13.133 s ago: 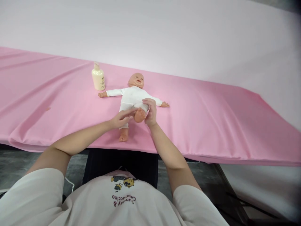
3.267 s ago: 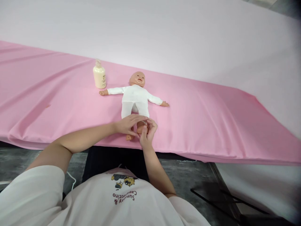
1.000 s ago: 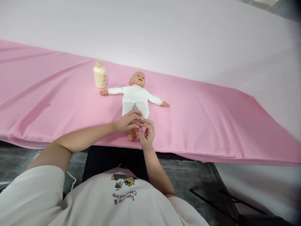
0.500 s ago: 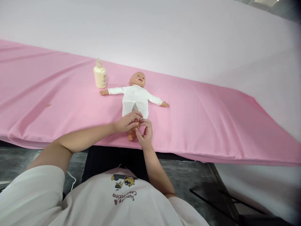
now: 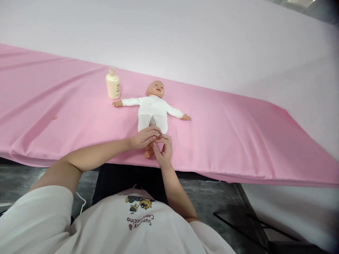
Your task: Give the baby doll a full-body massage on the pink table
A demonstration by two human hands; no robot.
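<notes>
A baby doll (image 5: 153,106) in a white top lies on its back on the pink cloth, arms stretched out sideways and head away from me. Both my hands meet at its raised leg. My left hand (image 5: 146,137) comes from the left, fingers curled over the leg near the foot. From the right, my right hand (image 5: 164,151) pinches the same foot between thumb and fingers. My fingers hide most of that foot. The doll's other foot (image 5: 148,153) rests on the cloth just below my left hand.
A cream pump bottle (image 5: 113,86) stands upright beyond the doll's outstretched arm on the left. The pink cloth (image 5: 225,134) covers the table, with its front edge close to my body. A white wall (image 5: 185,38) rises behind.
My left fingers have shifted slightly to the right over the doll's foot, covering more of it. The doll's body and the bottle stay where they were.
</notes>
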